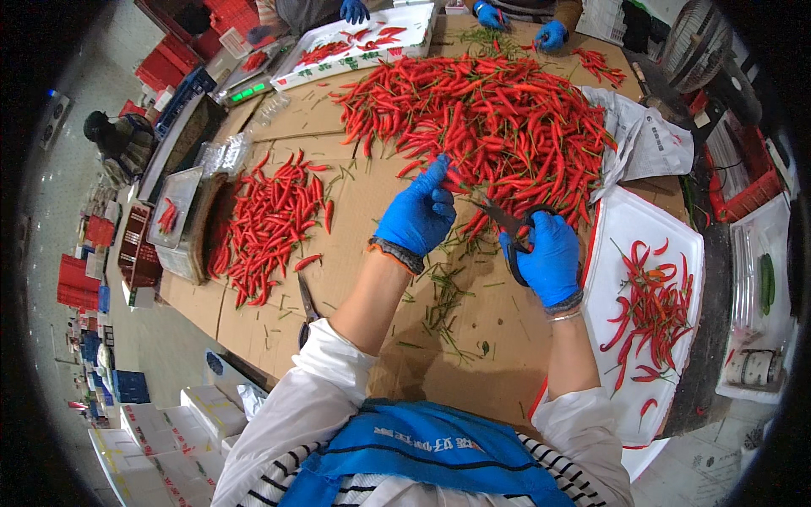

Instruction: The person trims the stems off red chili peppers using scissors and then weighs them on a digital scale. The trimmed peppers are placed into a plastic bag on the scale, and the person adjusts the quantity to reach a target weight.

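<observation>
Ref for all places: big chili heap (481,114) on the cardboard tabletop (498,380). Far left of heap: a crouched person (131,139) in dark headgear. Nearer than that person, well left of and nearer than heap: white boxes (160,431). Left of heap, well apart: smaller chili pile (274,224), a few loose chilies at its edge. Left of and nearer than heap: loose scissors (307,311), lying flat, nobody's hand on them. Beyond heap, to its left: white tray (317,74) with some chilies in it.

Left hand (420,211), blue-gloved, was at heap's near edge, fingers together, pinched on one red chili (456,182). Nearer than heap: green stem clippings (443,304), scattered. Beyond heap: a co-worker's two blue-gloved hands (551,35).

Right hand (547,260), blue-gloved, was just nearer than heap's right part, clamped on the handles of black-handled scissors (507,221), blades aimed at the pinched chili; couldn't tell if they touched it. Right of heap: crumpled printed sheet (650,148). Right of and nearer than heap: white foam tray (612,245), chilies (657,296) loose inside.
</observation>
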Action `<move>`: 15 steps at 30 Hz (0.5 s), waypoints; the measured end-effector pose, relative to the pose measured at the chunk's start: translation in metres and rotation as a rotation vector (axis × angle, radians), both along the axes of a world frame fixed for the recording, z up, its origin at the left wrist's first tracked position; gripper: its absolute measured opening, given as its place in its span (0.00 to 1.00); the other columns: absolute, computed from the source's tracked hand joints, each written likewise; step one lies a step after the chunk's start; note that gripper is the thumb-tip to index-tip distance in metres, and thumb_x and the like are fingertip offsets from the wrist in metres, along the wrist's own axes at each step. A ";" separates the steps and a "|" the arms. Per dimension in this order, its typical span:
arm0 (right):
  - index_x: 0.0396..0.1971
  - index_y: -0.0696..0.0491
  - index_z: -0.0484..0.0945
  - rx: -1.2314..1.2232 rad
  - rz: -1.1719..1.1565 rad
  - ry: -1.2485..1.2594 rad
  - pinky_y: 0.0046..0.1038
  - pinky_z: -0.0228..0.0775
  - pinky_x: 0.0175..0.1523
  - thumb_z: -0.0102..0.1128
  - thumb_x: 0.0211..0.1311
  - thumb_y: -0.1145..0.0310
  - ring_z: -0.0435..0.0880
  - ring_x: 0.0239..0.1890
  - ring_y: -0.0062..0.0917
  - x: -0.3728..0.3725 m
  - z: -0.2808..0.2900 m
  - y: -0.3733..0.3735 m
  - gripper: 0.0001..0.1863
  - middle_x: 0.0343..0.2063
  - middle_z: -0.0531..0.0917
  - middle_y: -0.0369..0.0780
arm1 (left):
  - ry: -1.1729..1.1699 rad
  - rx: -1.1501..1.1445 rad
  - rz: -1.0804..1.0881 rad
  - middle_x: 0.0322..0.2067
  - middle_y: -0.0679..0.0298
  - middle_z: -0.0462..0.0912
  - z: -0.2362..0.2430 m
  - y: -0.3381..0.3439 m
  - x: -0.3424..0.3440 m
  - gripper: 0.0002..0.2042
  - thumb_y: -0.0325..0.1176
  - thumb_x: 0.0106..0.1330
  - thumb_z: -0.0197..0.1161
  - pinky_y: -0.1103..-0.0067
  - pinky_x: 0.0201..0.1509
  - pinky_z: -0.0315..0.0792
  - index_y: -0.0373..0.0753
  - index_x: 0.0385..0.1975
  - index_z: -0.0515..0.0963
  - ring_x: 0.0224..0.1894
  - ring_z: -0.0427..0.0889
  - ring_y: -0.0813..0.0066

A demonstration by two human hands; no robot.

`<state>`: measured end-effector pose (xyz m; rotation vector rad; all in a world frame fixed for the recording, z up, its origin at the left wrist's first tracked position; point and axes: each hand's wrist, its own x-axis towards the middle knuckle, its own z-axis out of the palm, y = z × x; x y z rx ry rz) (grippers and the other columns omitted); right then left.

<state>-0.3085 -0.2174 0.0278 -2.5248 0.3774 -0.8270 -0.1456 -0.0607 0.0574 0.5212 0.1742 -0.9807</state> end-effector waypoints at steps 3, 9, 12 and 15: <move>0.28 0.53 0.74 0.019 -0.022 0.008 0.40 0.67 0.31 0.69 0.46 0.56 0.78 0.29 0.43 0.000 0.001 0.001 0.19 0.24 0.78 0.45 | 0.010 0.041 0.022 0.25 0.72 0.77 0.003 -0.008 -0.011 0.07 0.33 0.64 0.61 0.90 0.19 0.64 0.45 0.41 0.77 0.19 0.70 0.87; 0.25 0.51 0.74 0.074 -0.063 0.093 0.39 0.67 0.25 0.67 0.49 0.51 0.79 0.23 0.42 -0.003 -0.003 0.002 0.18 0.17 0.78 0.42 | 0.056 -0.001 0.035 0.21 0.73 0.74 0.009 -0.007 -0.013 0.07 0.34 0.66 0.59 0.90 0.19 0.64 0.45 0.42 0.77 0.19 0.70 0.88; 0.24 0.51 0.74 0.110 -0.047 0.070 0.39 0.67 0.25 0.67 0.49 0.51 0.79 0.22 0.41 -0.002 -0.006 0.000 0.19 0.16 0.78 0.42 | 0.080 -0.123 0.054 0.19 0.74 0.72 0.008 -0.001 -0.005 0.06 0.35 0.66 0.59 0.90 0.20 0.63 0.45 0.40 0.77 0.19 0.69 0.88; 0.24 0.53 0.73 0.182 0.023 0.099 0.38 0.66 0.26 0.68 0.48 0.53 0.78 0.22 0.42 0.000 -0.007 -0.002 0.19 0.17 0.77 0.43 | 0.078 -0.178 0.086 0.18 0.74 0.71 0.012 0.003 -0.004 0.06 0.36 0.67 0.58 0.89 0.20 0.63 0.45 0.39 0.77 0.18 0.68 0.89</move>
